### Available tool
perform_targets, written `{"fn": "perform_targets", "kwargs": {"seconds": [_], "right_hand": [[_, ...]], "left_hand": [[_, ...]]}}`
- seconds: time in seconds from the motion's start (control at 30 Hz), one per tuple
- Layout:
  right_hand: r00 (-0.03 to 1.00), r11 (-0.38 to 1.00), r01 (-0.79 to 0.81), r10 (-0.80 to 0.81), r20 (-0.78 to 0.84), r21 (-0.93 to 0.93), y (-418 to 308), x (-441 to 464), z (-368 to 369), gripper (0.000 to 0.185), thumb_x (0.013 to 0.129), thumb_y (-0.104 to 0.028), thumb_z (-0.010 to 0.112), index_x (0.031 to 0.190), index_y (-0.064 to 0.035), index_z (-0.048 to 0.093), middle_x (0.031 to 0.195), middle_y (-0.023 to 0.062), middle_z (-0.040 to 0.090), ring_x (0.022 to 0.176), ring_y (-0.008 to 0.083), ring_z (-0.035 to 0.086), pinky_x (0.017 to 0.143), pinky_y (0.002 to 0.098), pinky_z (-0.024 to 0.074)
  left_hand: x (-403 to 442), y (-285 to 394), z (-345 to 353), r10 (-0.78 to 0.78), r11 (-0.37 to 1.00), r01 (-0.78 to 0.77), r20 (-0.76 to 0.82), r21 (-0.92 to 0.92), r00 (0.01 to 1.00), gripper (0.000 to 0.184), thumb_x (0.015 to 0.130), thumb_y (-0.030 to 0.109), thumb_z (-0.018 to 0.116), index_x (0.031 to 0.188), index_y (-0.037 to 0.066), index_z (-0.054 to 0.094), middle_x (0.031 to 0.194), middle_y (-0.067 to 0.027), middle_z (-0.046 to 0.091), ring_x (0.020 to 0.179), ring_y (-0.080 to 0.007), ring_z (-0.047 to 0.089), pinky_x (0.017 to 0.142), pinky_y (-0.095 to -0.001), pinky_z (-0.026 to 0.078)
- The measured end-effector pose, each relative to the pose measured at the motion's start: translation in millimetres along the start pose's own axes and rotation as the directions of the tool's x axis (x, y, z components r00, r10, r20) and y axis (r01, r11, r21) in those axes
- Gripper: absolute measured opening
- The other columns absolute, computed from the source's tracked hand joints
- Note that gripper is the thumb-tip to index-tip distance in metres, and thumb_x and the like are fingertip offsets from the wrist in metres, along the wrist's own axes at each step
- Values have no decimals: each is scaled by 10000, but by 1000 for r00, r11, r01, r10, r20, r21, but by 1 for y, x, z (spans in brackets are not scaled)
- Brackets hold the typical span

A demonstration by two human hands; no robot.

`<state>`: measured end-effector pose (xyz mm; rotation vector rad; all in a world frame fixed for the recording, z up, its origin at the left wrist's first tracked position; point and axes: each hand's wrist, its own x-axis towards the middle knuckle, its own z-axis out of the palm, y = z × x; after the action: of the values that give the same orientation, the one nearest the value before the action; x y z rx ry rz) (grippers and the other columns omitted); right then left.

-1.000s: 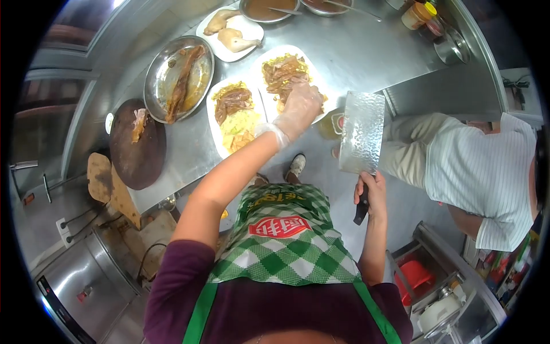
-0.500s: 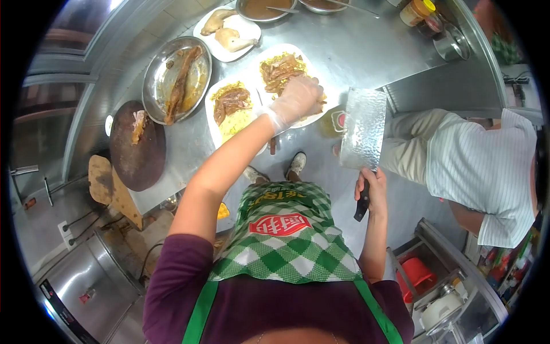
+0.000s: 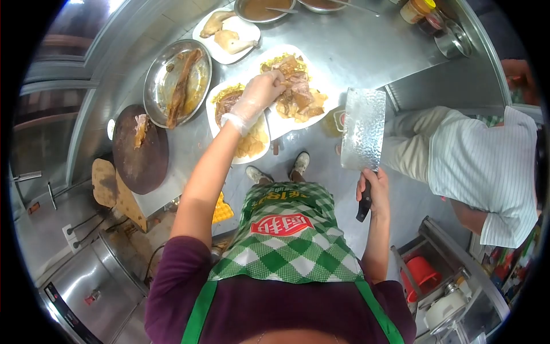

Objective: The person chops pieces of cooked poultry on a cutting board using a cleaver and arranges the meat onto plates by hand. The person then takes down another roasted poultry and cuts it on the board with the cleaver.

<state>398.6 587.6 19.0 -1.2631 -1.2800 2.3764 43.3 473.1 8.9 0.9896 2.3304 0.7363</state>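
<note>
Our gloved left hand [image 3: 262, 93] has shifted from the lower right of the sliced meat [image 3: 300, 93] to its upper left edge, uncovering the lower pieces; we seem to be handling the pile from its other side now. The meat lies on the white plate [image 3: 322, 116] at upper centre, against our bent, drawn-in fingertips; whether they grip a slice, we cannot tell. Right of centre, our right hand [image 3: 374, 192] has its fingers wrapped round the cleaver [image 3: 364, 129], blade raised.
</note>
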Motion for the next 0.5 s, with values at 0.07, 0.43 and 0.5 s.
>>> {"fn": "perform_targets", "kwargs": {"seconds": [0.07, 0.43, 0.5], "right_hand": [[1000, 1000, 7, -7, 9, 10, -1, 1, 1, 136, 925, -134, 513, 850, -30, 470, 536, 55, 490, 354, 186, 491, 358, 291, 409], [1000, 1000, 5, -4, -17, 25, 0, 1, 3, 123, 920, -131, 515, 865, -28, 478, 546, 55, 492, 353, 183, 485, 357, 289, 408], [1000, 999, 14, -13, -20, 36, 3, 1, 1, 118, 918, -127, 512, 869, -25, 480, 546, 55, 490, 352, 182, 483, 357, 289, 406]], "left_hand": [[-4, -2, 5, 67, 997, -69, -69, -30, 995, 127, 832, 159, 625, 905, 55, 628, 849, -149, 650, 832, -321, 633, 741, -389, 487], [-8, 14, 21, -105, 990, 73, -297, -118, 949, 159, 860, 145, 616, 972, 33, 630, 880, -147, 669, 827, -299, 646, 744, -384, 501], [-21, 21, 20, 60, 998, -66, -470, 3, 881, 155, 847, 136, 621, 971, 45, 638, 907, -138, 664, 840, -288, 641, 741, -383, 506]]}}
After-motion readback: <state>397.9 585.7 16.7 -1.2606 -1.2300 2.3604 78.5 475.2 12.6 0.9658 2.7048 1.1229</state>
